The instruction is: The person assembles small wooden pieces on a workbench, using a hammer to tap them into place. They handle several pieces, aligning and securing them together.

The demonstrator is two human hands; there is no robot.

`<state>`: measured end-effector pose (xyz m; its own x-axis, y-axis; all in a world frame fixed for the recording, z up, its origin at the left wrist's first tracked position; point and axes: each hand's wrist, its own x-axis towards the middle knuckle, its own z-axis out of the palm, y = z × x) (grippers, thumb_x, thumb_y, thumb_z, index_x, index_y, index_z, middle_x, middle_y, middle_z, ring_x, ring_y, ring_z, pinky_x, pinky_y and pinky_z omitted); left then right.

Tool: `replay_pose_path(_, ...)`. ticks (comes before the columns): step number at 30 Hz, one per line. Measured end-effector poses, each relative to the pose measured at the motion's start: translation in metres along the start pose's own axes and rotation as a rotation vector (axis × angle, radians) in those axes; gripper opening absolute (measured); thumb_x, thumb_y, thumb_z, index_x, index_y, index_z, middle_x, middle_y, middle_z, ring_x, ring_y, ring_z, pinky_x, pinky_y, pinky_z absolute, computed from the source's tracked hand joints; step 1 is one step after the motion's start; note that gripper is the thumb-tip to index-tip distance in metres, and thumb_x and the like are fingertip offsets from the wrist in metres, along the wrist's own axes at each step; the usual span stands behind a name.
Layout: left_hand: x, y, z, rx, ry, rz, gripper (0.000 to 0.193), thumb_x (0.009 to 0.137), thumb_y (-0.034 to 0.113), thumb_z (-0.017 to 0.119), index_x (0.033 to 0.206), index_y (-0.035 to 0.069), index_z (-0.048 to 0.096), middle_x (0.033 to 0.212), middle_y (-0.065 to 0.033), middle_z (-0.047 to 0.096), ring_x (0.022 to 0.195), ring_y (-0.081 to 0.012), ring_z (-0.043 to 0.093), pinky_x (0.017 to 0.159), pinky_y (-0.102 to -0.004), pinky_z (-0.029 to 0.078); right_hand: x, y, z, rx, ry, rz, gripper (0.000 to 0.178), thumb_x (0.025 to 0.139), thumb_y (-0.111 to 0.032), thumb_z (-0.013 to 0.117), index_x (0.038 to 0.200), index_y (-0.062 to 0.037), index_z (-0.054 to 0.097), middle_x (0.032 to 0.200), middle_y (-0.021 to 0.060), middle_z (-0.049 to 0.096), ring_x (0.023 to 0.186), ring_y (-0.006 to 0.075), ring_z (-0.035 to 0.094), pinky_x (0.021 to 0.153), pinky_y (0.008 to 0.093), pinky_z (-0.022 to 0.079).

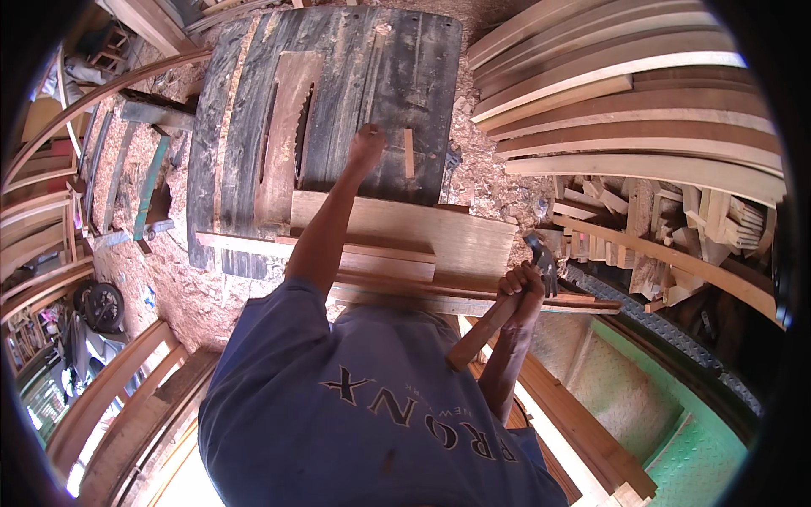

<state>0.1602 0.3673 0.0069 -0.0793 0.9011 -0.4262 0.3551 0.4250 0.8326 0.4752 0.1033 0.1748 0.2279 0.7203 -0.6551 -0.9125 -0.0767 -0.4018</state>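
My right hand (pixel 522 286) is wrapped around a hammer (pixel 486 331) near its dark metal head. The wooden handle slants down toward my shirt. My left arm reaches forward over a worn dark saw table (pixel 346 76), and my left hand (pixel 366 148) is closed above its surface. Whatever its fingers hold, if anything, is hidden. A toothed saw blade (pixel 302 122) stands in a slot to the left of that hand, beside a brown wooden insert (pixel 285 144). To the hand's right lies a short thin wood strip (pixel 410 153).
A wide board (pixel 465 241) and narrower pieces (pixel 389 264) lie across the table's near edge. Long planks (pixel 625 97) are stacked at the right, above a heap of offcuts (pixel 676 220). Sawdust (pixel 169 291) covers the floor. A green metal piece (pixel 625 380) is at lower right.
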Motion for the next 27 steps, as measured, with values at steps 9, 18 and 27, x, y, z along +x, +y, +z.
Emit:
replay_pose_path(9, -0.017, -0.003, -0.004, -0.494, -0.132, -0.039, 0.031, 0.094, 0.011, 0.059, 0.122, -0.004, 0.059, 0.105, -0.0131, 0.072, 0.086, -0.0194, 0.072, 0.071, -0.0301, 0.058, 0.009, 0.035, 0.033, -0.359, 0.024, 0.063, 0.025, 0.09, -0.011, 0.058, 0.113, -0.0051, 0.049, 0.071, -0.0007, 0.043, 0.055, 0.011, 0.041, 0.051, 0.0274, 0.038)
replay_pose_path(18, -0.001, -0.01, -0.008, -0.678, -0.056, 0.109, 0.03, 0.098, 0.016, 0.062, 0.122, -0.001, 0.059, 0.112, -0.0158, 0.071, 0.089, -0.023, 0.072, 0.079, -0.033, 0.058, 0.002, 0.044, 0.037, -0.509, 0.048, 0.13, 0.031, 0.088, -0.009, 0.058, 0.117, -0.0023, 0.048, 0.07, 0.0021, 0.045, 0.054, 0.0143, 0.047, 0.048, 0.0284, 0.041)
replay_pose_path(27, -0.019, -0.004, 0.021, -0.737, 0.064, 0.168, 0.02, 0.086, 0.01, 0.077, 0.101, -0.002, 0.074, 0.09, -0.0057, 0.073, 0.079, -0.0128, 0.066, 0.073, -0.0281, 0.054, 0.019, 0.035, 0.035, -1.014, 0.005, 0.068, 0.042, 0.089, -0.007, 0.059, 0.129, 0.0031, 0.05, 0.07, 0.0042, 0.053, 0.053, 0.0122, 0.053, 0.048, 0.0273, 0.045)
